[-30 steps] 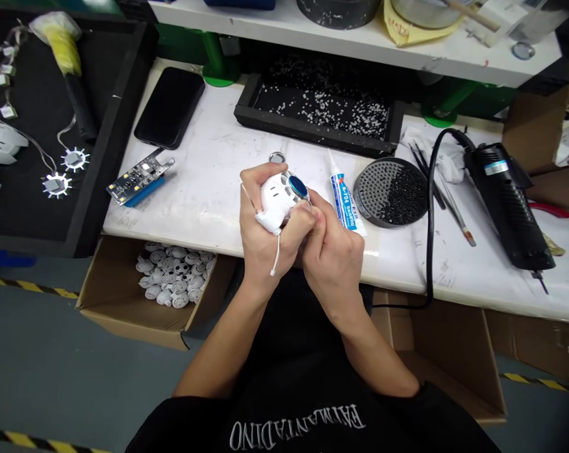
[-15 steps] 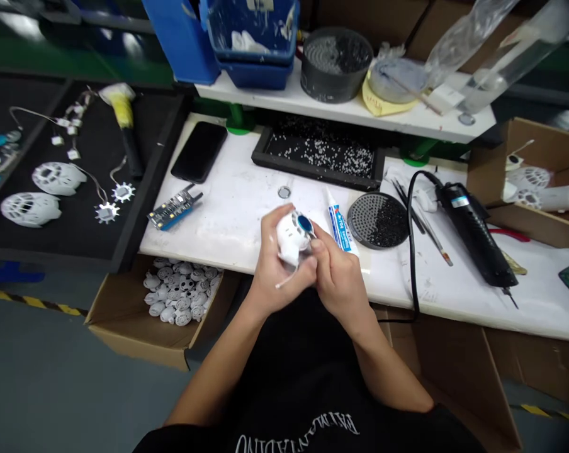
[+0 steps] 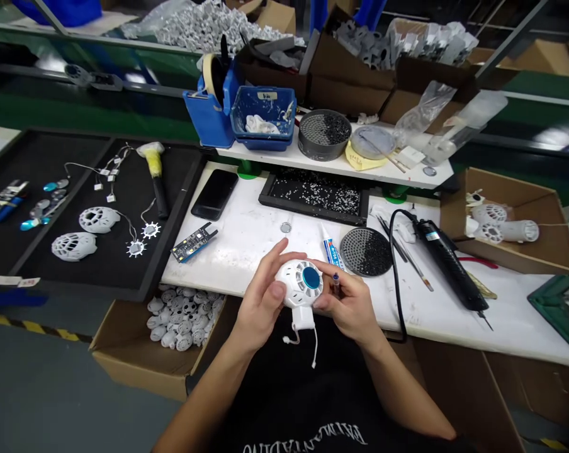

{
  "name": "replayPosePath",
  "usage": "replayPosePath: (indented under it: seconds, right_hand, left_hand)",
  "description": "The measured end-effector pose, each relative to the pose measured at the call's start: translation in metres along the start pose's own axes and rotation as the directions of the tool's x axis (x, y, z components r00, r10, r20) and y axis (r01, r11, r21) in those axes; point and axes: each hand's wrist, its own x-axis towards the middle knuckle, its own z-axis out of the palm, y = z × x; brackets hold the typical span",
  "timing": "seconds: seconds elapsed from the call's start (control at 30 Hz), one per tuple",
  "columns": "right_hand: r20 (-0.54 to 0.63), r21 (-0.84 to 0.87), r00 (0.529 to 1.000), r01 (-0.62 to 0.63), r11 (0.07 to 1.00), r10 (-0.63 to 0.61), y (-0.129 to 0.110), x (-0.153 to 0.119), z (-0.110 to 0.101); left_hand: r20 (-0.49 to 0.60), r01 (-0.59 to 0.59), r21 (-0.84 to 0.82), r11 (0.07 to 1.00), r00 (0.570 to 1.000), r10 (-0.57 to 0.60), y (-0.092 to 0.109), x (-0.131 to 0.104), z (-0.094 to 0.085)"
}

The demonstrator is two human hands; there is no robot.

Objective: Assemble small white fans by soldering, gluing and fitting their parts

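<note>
Black foam-lined tray at far left: circuit board on a blue block, loose blue and silver discs, two white perforated shells, small white connectors on wires, two white toothed rings, and a hammer-like tool with yellow-wrapped neck and black handle. Below bench, cardboard box holding a pile of white perforated balls. On white bench: black smartphone, second circuit board with blue underside, nearer the edge.

Left hand curled round the left side of a white vented housing, thumb on its front. Housing is held between both hands at the bench's front edge, blue round disc facing up, two thin cables dangling. Silver disc on bench just beyond. Right hand grips the housing's right side; dark-tipped slim object between its fingers, type unclear.

Behind: pellet tray with white bits. Then blue-white glue tube, partly hidden; perforated round dish with black granules; tweezers, brush, black corded power tool, cardboard carton with white parts, green tray.
</note>
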Motion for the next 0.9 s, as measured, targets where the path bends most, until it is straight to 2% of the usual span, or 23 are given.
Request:
replayPosePath:
  seconds: [0.1,0.13,0.2,0.3,0.37,0.43,0.5,0.6,0.7,0.9]
  right_hand:
    - [0.075,-0.051,0.997,0.009,0.999,-0.005,-0.005,0.003,-0.007]
    - [0.089,-0.071,0.996,0.012,0.997,-0.006,-0.005,0.004,-0.009]
    - [0.073,-0.122,0.997,0.041,0.992,-0.033,-0.007,0.003,-0.011]
    - [-0.004,-0.325,0.991,0.128,0.937,-0.137,-0.016,-0.001,-0.012]
    - [0.024,-0.493,0.979,0.187,0.850,-0.202,-0.025,-0.004,-0.010]
    - [0.065,-0.619,0.972,0.218,0.754,-0.227,-0.034,-0.006,-0.008]
    - [0.056,-0.698,0.968,0.214,0.683,-0.247,-0.041,-0.008,-0.004]
    - [0.043,-0.774,0.963,0.201,0.601,-0.267,-0.045,-0.010,0.000]
    - [0.068,-0.808,0.969,0.192,0.557,-0.237,-0.045,-0.010,0.003]
    - [0.111,-0.810,0.977,0.195,0.554,-0.181,-0.046,-0.009,0.000]
  left_hand:
    - [0.167,0.134,0.053,0.990,0.976,-0.141,0.012,0.007,-0.007]
    - [0.187,0.157,0.064,0.986,0.968,-0.166,0.015,0.009,-0.008]
    - [0.155,0.166,0.060,0.984,0.973,-0.173,0.021,0.012,-0.005]
    - [0.023,0.123,0.092,0.988,0.992,-0.126,0.024,0.013,0.003]
    - [-0.040,0.092,0.159,0.983,0.995,-0.087,0.023,0.013,0.008]
    - [-0.064,0.041,0.222,0.974,0.998,-0.027,0.021,0.012,0.010]
    - [-0.055,-0.021,0.241,0.970,0.998,0.036,0.018,0.011,0.011]
    - [-0.046,-0.107,0.238,0.965,0.992,0.121,0.013,0.011,0.013]
    - [-0.049,-0.174,0.263,0.949,0.980,0.194,0.010,0.013,0.014]
    - [0.000,-0.216,0.271,0.938,0.974,0.224,0.005,0.016,0.009]
